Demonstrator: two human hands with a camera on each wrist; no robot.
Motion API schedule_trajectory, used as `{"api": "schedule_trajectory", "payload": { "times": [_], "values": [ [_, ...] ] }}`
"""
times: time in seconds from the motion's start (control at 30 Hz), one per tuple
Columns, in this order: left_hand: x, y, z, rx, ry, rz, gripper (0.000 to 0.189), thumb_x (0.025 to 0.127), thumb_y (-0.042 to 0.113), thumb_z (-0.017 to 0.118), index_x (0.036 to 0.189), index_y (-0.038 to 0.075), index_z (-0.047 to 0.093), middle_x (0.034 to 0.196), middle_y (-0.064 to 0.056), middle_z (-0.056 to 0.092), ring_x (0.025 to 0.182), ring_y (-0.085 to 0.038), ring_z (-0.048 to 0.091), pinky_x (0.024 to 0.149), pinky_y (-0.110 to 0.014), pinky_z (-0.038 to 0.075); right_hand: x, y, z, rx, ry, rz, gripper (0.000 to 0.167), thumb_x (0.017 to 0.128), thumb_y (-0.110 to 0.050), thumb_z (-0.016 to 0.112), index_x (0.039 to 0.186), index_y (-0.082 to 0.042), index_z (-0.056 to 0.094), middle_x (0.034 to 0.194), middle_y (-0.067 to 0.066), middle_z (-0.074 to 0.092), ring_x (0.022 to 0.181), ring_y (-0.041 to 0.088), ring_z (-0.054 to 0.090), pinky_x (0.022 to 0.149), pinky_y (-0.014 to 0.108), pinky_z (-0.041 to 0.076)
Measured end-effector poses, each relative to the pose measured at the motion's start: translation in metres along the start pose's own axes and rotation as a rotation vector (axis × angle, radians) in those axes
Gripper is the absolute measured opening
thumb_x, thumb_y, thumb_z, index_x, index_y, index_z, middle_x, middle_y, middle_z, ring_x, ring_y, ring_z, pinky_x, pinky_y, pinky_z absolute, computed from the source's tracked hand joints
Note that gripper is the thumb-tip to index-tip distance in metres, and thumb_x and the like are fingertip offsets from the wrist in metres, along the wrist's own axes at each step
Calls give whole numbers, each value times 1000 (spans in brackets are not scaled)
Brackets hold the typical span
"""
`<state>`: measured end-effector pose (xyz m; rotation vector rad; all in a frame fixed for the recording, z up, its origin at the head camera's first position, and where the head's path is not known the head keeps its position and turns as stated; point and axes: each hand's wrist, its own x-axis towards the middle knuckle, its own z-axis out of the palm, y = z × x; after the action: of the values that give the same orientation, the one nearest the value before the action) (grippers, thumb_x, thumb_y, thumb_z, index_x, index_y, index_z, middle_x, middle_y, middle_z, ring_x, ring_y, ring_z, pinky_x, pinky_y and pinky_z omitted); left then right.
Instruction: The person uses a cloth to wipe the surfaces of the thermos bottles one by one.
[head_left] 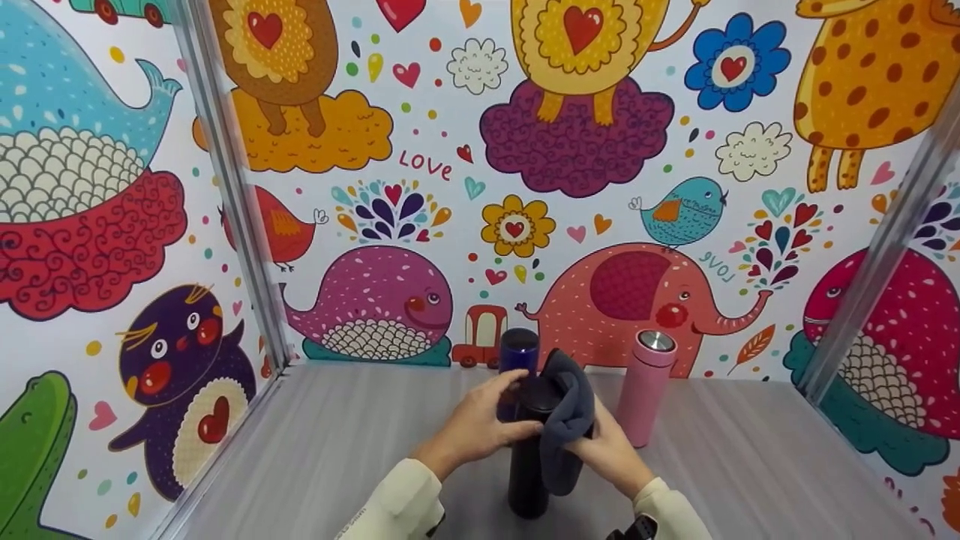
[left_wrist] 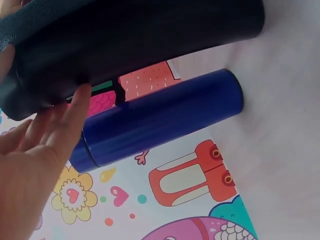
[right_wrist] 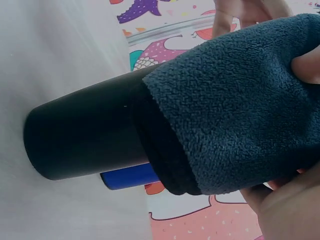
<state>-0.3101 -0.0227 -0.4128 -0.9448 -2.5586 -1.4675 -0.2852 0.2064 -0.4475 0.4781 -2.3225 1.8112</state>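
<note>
A black bottle [head_left: 527, 472] stands upright on the table at the front middle. My left hand [head_left: 480, 424] grips it near the top, thumb on the near side and fingers behind. A dark grey cloth [head_left: 568, 431] drapes over the bottle's right side, held by my right hand [head_left: 611, 459]. In the right wrist view the fuzzy cloth [right_wrist: 235, 105] covers the upper part of the bottle [right_wrist: 85, 132], and the right thumb presses on it. Right behind the black bottle stands a blue bottle [left_wrist: 160, 120] with a dark cap, partly hidden in the head view.
To the right and farther back, a pink bottle [head_left: 646, 397] with a silver lid top stands upright. The grey table [head_left: 337, 442] is enclosed by printed cartoon panels [head_left: 420, 187] at the back and sides, joined by metal posts [head_left: 232, 180].
</note>
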Motion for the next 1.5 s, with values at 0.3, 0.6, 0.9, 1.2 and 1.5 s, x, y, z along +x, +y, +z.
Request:
{"api": "schedule_trajectory", "payload": {
  "times": [0.3, 0.6, 0.9, 1.2, 1.5],
  "values": [
    [3, 13, 15, 37, 105, -79, 77, 85, 53, 75, 141, 5, 53, 132, -9, 61, 116, -24, 59, 100, -51, 48, -6, 15, 5, -32, -4, 16, 77, 88, -19, 76, 151, -3, 36, 147, 19, 45, 131, 30, 42, 107, 43, 37],
    [5, 10, 21, -12, 152, -44, 73, 81, 46, 82, 136, 7, 53, 125, -8, 66, 109, -21, 63, 95, -46, 52, -20, 45, 14, 10, -22, 16, 74, 87, -12, 74, 149, 3, 36, 146, 21, 46, 129, 21, 44, 104, 25, 36],
    [7, 1, 17, -109, 55, -64, 65, 86, 39, 79, 140, 16, 52, 132, -5, 60, 119, -24, 58, 103, -52, 45, -30, 78, 26, 63, -68, 56, 82, 86, -9, 72, 152, 8, 26, 152, 27, 34, 132, 20, 37, 104, 22, 33],
    [5, 0, 35, -137, 203, -72, 79, 79, 41, 86, 140, 13, 43, 128, -7, 63, 113, -22, 60, 101, -54, 46, -32, 82, 27, 125, -41, 64, 82, 84, -5, 73, 152, 5, 29, 149, 25, 39, 128, 18, 41, 103, 23, 35],
    [2, -8, 33, -110, 235, -16, 72, 77, 45, 86, 136, 19, 55, 125, -5, 55, 112, -20, 57, 99, -45, 50, -24, 61, 21, 5, 38, 82, 75, 78, -7, 76, 145, 1, 44, 141, 17, 52, 126, 24, 45, 105, 35, 36]
  ]
}}
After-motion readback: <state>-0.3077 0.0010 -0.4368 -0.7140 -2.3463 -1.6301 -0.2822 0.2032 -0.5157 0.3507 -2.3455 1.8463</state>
